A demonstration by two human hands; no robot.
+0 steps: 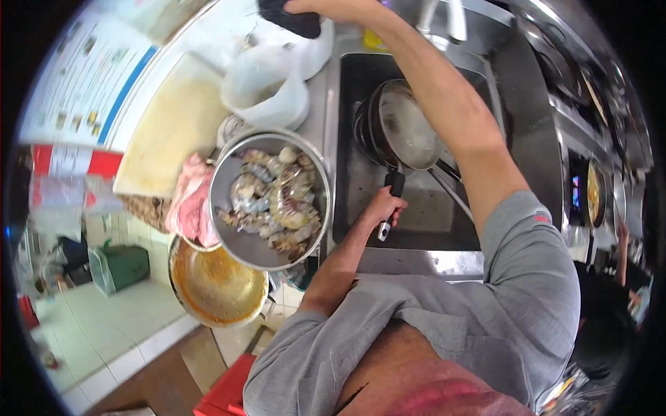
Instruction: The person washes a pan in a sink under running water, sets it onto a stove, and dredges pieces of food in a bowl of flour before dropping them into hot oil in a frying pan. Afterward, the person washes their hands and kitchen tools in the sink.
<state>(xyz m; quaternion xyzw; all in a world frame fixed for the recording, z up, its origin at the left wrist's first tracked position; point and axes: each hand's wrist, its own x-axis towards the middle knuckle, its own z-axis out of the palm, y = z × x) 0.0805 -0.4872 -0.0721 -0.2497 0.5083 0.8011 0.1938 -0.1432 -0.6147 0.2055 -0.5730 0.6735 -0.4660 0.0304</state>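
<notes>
My left hand (386, 208) grips the black handle (395, 182) of a frying pan (411, 128), which is tilted in the sink over another dark pan. Stretched to the top of the view, my right hand (320, 5) has its fingers on a dark, bunched thing (290, 19), possibly a scouring pad. Below that thing are translucent white plastic tubs (267, 87). My right forearm passes over the sink and hides part of the pans.
Left of the sink (334, 132) is a metal bowl (215, 201) of raw shrimp, beside pink cloth (191, 201), a cutting board (170, 118) and a stained pan (218, 284). A faucet (456, 21) stands behind. At far right, a person's arm (622, 253) shows near stove pans.
</notes>
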